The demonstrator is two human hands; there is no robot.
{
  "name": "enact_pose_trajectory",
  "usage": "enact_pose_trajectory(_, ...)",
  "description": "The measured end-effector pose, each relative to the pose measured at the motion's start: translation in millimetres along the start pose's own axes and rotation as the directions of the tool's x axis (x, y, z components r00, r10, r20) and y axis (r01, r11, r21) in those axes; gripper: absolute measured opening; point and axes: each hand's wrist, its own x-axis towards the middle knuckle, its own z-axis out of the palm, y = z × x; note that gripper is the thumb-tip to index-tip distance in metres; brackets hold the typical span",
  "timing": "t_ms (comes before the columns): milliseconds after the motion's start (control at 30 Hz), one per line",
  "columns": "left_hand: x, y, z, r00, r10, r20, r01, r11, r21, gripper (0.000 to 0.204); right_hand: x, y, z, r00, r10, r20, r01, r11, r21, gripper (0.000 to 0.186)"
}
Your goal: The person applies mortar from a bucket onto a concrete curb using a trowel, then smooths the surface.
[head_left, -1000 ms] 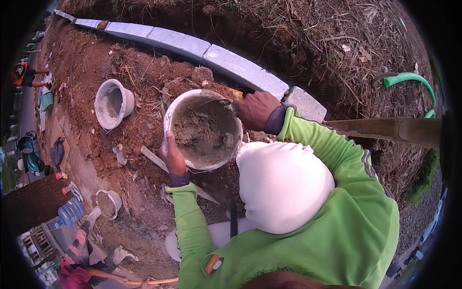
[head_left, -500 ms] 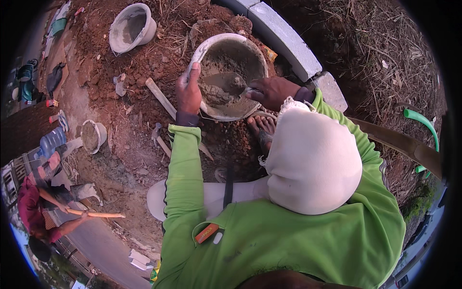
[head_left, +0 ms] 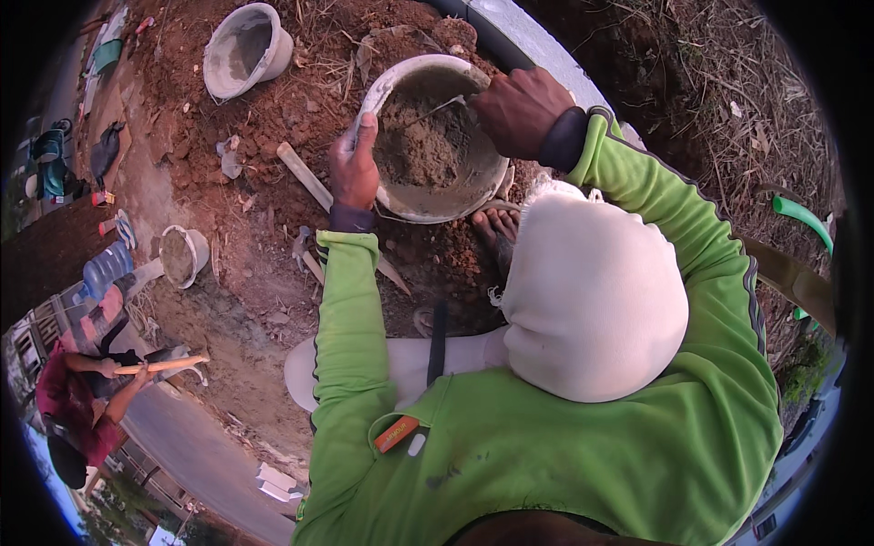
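Note:
A round, mortar-smeared bucket [head_left: 426, 217] stands on the ground in front of me with wet grey-brown mortar [head_left: 421, 156] inside. On its left rim my left hand [head_left: 354, 169] is closed, thumb along the top edge. My right hand [head_left: 524, 111] is a closed fist over the far right rim, gripping a trowel [head_left: 446, 106]. Its handle is hidden in the fist. Only a thin part of the trowel shows, angled over the heaped mortar. My bare foot [head_left: 496, 226] is close to the bucket's near right side.
Another bucket [head_left: 244, 53] stands far left, and a smaller filled one [head_left: 183, 256] at left. A wooden handle [head_left: 305, 177] and a hammer [head_left: 305, 250] lie on red soil. Pale curb blocks [head_left: 537, 41] run behind. At lower left a co-worker [head_left: 77, 387] holds a wooden-handled tool [head_left: 164, 365].
My right hand has moved up and away to the bucket's far right rim, turning the trowel from flat to steep in the mortar. My left hand stays put. The co-worker's handle shifted left and up.

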Motion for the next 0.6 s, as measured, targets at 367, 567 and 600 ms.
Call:
enact_pose_trajectory(367,-9,0,-6,0.993,-0.046,0.110,0.042,0.998,0.036,0.050,-25,-39,106,0.900,0.093,0.425,-0.362,0.701,0.614,0.050)
enact_pose_trajectory(567,-11,-7,-9,0.991,-0.101,-0.092,0.088,0.986,-0.138,0.054,-32,-50,111,0.846,0.057,0.530,-0.529,0.210,0.822,0.047)
enact_pose_trajectory(600,-8,-9,-8,0.987,-0.117,-0.107,0.099,0.982,-0.159,0.055,-35,-46,82,0.810,0.005,0.587,-0.584,0.108,0.804,0.045)
